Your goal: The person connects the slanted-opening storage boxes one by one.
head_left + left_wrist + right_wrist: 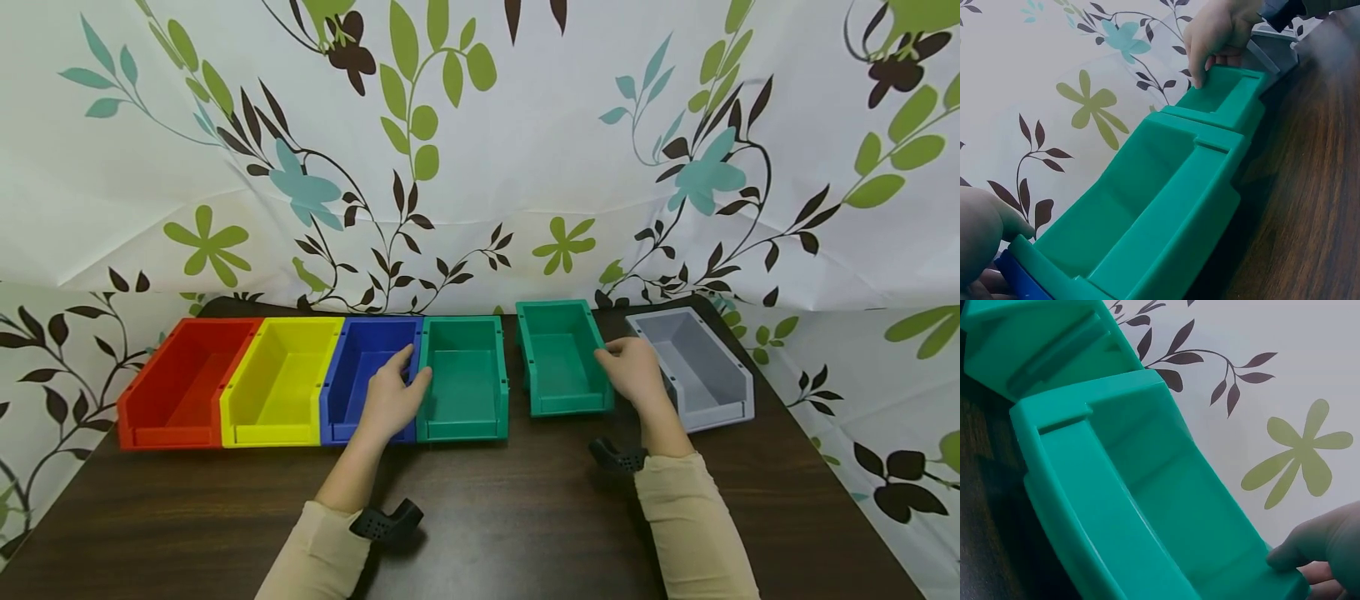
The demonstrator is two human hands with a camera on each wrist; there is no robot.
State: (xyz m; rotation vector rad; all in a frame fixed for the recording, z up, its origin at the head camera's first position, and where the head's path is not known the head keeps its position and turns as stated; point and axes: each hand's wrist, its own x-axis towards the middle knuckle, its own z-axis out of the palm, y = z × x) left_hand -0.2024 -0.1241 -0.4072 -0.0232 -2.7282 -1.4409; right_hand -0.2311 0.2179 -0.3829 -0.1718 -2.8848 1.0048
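Two green bins stand near the middle of the row. My left hand (392,398) is at the wall where the blue bin (337,392) meets the left green bin (462,387). Its thumb lies over the green rim, with the fingers on the blue side. My right hand (633,367) grips the right wall of the other green bin (566,362), thumb on the inner side and fingers outside. That bin sits slightly angled and farther back. In the right wrist view, the thumb and fingers (1319,572) pinch its rim.
A red bin (187,387) and a yellow bin (288,387) adjoin the blue one on the left. At the right, an angled grey bin (697,367) stands close to my right hand. Everything rests on a dark wooden table (510,525), before a leaf-patterned cloth (487,250).
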